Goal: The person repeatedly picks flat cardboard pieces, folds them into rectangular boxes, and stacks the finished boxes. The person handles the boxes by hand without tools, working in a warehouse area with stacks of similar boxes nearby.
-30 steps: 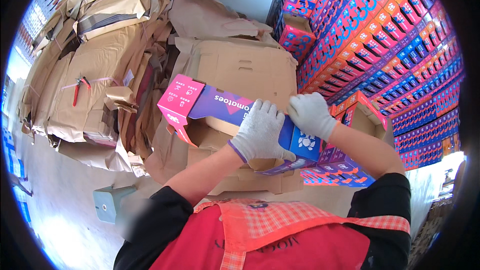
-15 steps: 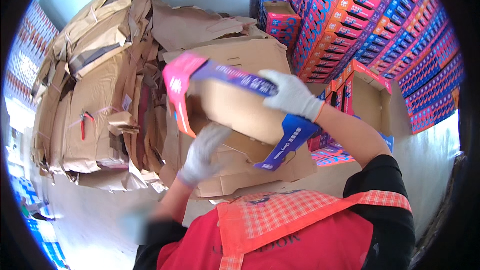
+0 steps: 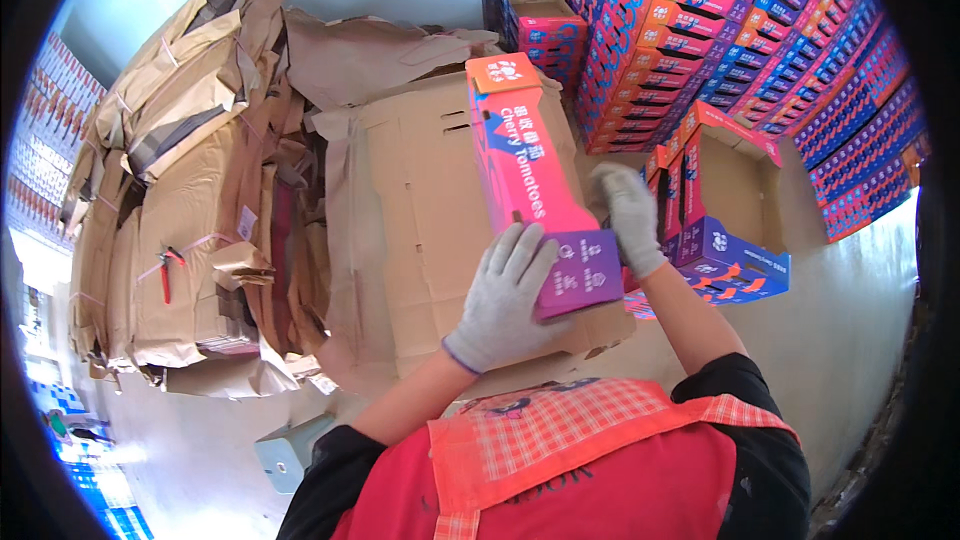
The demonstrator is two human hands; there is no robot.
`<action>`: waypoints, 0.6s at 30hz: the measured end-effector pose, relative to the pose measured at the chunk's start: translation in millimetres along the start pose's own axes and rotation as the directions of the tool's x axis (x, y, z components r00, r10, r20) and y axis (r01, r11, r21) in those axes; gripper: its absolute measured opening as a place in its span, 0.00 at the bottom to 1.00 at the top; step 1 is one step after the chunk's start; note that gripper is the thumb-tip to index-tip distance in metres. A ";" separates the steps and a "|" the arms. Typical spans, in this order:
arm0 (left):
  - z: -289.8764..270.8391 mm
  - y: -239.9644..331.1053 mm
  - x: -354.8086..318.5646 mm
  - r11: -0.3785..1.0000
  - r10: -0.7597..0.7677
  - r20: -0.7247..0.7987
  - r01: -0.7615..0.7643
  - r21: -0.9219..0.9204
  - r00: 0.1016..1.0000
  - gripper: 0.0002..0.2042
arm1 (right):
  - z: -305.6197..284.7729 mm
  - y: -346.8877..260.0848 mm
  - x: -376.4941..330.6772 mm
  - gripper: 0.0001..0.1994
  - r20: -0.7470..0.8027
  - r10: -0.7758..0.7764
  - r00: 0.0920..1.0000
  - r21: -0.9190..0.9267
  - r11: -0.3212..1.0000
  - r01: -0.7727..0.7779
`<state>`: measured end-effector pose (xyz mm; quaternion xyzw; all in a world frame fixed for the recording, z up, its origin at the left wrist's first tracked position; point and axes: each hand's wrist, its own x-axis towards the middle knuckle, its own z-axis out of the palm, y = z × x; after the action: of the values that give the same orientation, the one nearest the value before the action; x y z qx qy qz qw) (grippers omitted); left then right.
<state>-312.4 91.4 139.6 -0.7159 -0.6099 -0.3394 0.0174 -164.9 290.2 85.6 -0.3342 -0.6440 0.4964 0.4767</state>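
Observation:
A pink and purple cardboard tray box [image 3: 515, 155] with an orange far end stands turned on its side, its printed long wall facing up. My left hand [image 3: 508, 290], in a pale work glove, grips its near corner, fingers over the printed wall beside the purple end panel [image 3: 580, 270]. Close against the box's right side is my gloved right hand [image 3: 630, 220], its fingers bent and partly hidden. Beneath the box lies a stack of flat brown cardboard sheets [image 3: 420, 210].
Tall bundles of brown cardboard [image 3: 190, 240] stand at left, with red-handled pliers [image 3: 167, 275] on them. Open tray boxes [image 3: 740, 180] sit at right before a high wall of stacked printed boxes [image 3: 690, 30]. A pale blue-grey stool [image 3: 290, 450] is on the floor at lower left.
The box has turned from lying tilted with its inside showing to having its long wall up and its length pointing away. My left hand moved right onto it; my right hand shifted down and right.

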 end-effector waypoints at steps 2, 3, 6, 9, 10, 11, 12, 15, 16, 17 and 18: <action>23.5 5.5 7.3 0.998 -0.030 -0.083 0.026 -0.058 0.996 0.49 | -6.6 -43.1 -9.5 0.13 -0.042 -0.160 0.986 0.100 0.981 0.164; 32.4 7.1 8.0 0.996 -0.056 -0.090 0.049 -0.078 0.994 0.49 | -6.9 -62.7 -16.0 0.13 0.115 -0.261 0.958 -0.124 0.953 0.275; 50.4 10.7 6.4 0.982 -0.124 -0.252 0.082 -0.171 0.960 0.57 | 0.5 -106.6 -27.1 0.15 0.559 -0.274 0.783 -0.463 0.680 0.569; 62.1 14.0 2.5 0.931 -0.315 -0.239 0.249 -0.268 0.919 0.63 | 12.4 -125.1 -24.5 0.15 0.622 -0.030 0.782 -0.505 0.748 0.431; 66.1 14.9 0.7 0.898 -0.364 -0.175 0.295 -0.326 0.915 0.64 | 16.6 -125.6 -19.7 0.15 0.605 0.096 0.790 -0.537 0.782 0.316; 69.5 14.8 -1.5 0.859 -0.412 -0.110 0.345 -0.378 0.905 0.65 | 21.1 -124.3 -14.3 0.15 0.571 0.255 0.780 -0.590 0.788 0.174; 73.0 14.7 -3.6 0.856 -0.411 -0.110 0.341 -0.388 0.905 0.64 | 26.6 -121.2 -9.3 0.11 0.604 0.242 0.759 -0.574 0.794 0.203; 80.5 10.8 -8.7 0.826 -0.391 -0.069 0.317 -0.465 0.918 0.61 | 50.9 -107.5 2.6 0.09 0.783 -0.047 0.620 -0.487 0.574 0.659; 81.1 9.2 -9.2 0.803 -0.369 -0.036 0.299 -0.516 0.929 0.59 | 62.4 -103.8 5.3 0.07 0.824 -0.172 0.540 -0.403 0.493 0.771; 80.4 9.0 -9.4 0.799 -0.337 -0.058 0.253 -0.546 0.940 0.57 | 74.2 -102.1 5.3 0.06 0.847 -0.139 0.513 -0.385 0.505 0.773; 77.6 8.3 -9.6 0.687 -0.358 -0.046 0.230 -0.689 0.933 0.53 | 87.2 -102.5 4.2 0.06 0.860 -0.133 0.493 -0.367 0.511 0.777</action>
<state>-269.2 115.0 78.2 -0.5325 -0.5485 -0.5970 -0.2434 -244.4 236.9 180.3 -0.0525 -0.9841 0.1213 0.1189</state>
